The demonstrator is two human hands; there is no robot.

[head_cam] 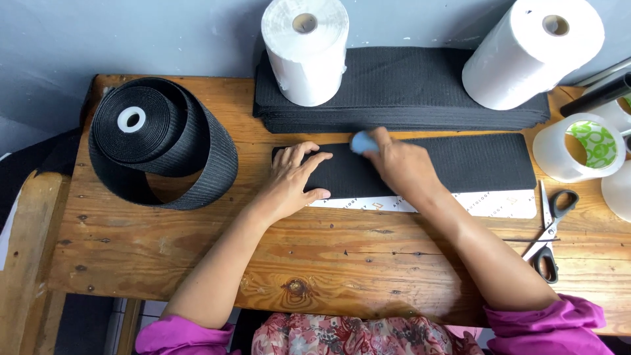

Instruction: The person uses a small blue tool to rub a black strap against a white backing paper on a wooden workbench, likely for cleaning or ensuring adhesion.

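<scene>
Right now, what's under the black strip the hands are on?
A white printed strip lies under the black strip, showing along its near edge, on the wooden table. How far it runs beneath is hidden. Left hand presses flat; right hand holds a pale blue piece.

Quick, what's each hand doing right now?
Left hand: open, pressed flat on the black strip.
Right hand: closed on a small light-blue piece, touching the strip.
</scene>
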